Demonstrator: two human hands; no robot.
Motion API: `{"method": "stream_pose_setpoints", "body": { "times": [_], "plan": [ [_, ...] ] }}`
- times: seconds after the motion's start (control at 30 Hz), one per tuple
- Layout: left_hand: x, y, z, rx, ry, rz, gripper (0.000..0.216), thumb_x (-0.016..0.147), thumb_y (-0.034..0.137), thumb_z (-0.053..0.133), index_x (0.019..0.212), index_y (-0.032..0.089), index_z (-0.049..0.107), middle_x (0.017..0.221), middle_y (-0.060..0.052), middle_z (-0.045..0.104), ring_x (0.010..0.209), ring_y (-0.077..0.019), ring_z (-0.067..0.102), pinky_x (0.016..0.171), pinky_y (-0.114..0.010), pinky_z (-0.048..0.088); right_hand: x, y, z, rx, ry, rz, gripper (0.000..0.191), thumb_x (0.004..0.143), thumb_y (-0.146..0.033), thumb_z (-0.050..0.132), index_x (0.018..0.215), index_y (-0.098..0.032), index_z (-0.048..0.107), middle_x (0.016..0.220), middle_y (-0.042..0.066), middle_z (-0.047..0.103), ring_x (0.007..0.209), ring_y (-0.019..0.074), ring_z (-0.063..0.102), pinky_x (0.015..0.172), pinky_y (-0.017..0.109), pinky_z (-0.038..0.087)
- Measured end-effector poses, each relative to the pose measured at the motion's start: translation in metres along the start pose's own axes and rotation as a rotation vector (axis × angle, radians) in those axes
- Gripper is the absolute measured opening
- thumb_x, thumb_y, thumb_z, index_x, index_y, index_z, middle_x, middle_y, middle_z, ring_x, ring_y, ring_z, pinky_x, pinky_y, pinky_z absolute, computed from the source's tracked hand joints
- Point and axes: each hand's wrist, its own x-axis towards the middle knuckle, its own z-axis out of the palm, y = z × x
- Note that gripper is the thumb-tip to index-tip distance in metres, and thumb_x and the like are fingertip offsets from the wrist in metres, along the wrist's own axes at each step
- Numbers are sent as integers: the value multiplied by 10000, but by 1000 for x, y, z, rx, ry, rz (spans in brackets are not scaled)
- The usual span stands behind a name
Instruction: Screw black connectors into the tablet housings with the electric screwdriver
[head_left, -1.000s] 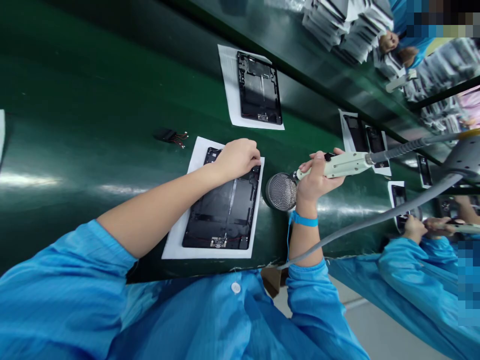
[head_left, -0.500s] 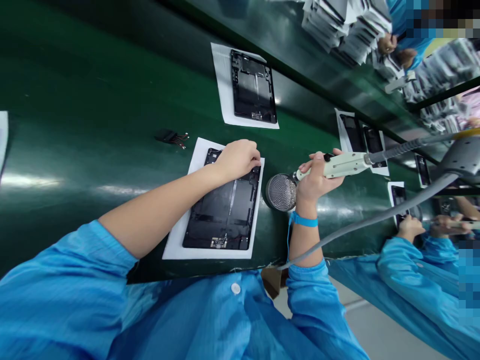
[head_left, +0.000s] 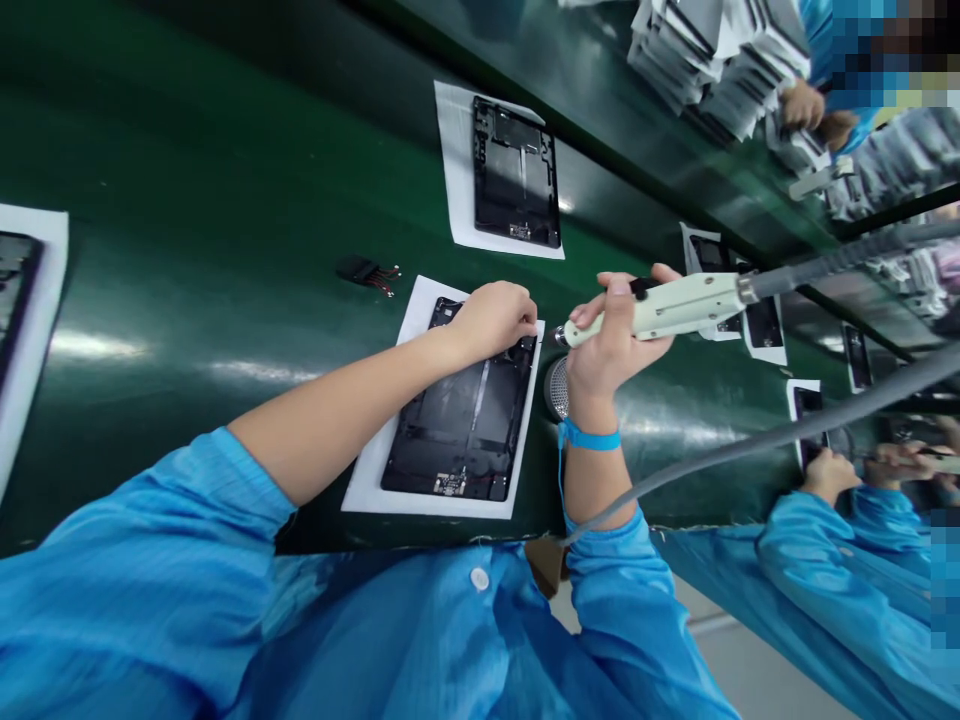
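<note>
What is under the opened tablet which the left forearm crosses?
A white sheet shows around the opened tablet, on the green workbench. The area beneath the tablet's middle is covered; the left forearm also hides part of the sheet.

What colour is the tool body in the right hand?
The tool body is pale greenish cream, seen in the head view.

The upper part of the black tablet shell (head_left: 457, 440) is covered by the left hand (head_left: 493, 318) and forearm (head_left: 345, 418); whether anything is pinched by its fingers cannot be told. The mesh-topped dish (head_left: 556, 388) and part of the pale tool (head_left: 686, 305) are hidden behind the right hand (head_left: 606, 350); only a sliver of the dish is shown. Another shell (head_left: 13, 290) is cut off by the left edge.
</note>
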Motion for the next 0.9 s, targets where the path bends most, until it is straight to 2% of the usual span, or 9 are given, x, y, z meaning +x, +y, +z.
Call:
{"method": "stream_pose_setpoints", "body": {
  "times": [0.1, 0.33, 0.7, 0.9],
  "plan": [
    [1, 0, 1, -15, 0, -2, 191, 998, 182, 759, 1040, 198, 944, 996, -102, 849, 991, -284, 788, 856, -371, 541, -10, 8, 11, -51, -48, 43, 381, 1086, -550, 625, 1323, -291, 477, 1009, -14, 705, 528, 77, 548, 570, 320, 584],
    [2, 2, 1, -27, -20, 0, 225, 980, 140, 717, 1027, 180, 933, 975, -114, 840, 1014, -300, 791, 866, -382, 554, -11, 18, 15, -63, -24, 34, 393, 1065, -567, 642, 1294, -295, 477, 984, -24, 689, 506, 76, 529, 543, 319, 564],
    [0, 2, -2, 18, -6, 1, 224, 971, 112, 697, 1004, 151, 915, 945, -125, 823, 958, -304, 789, 782, -372, 508, -17, 19, 23, 13, -50, 67, 468, 1005, -631, 724, 1250, -284, 526, 798, -91, 576, 491, 77, 524, 545, 298, 544],
    [-3, 11, -14, 41, -47, 3, 198, 986, 82, 691, 990, 110, 888, 992, -159, 818, 1042, -322, 794, 867, -393, 573, -13, 12, 26, 116, -41, 163, 533, 866, -604, 836, 1155, -252, 560, 766, -77, 682, 466, 77, 545, 521, 278, 526]
  ]
}}
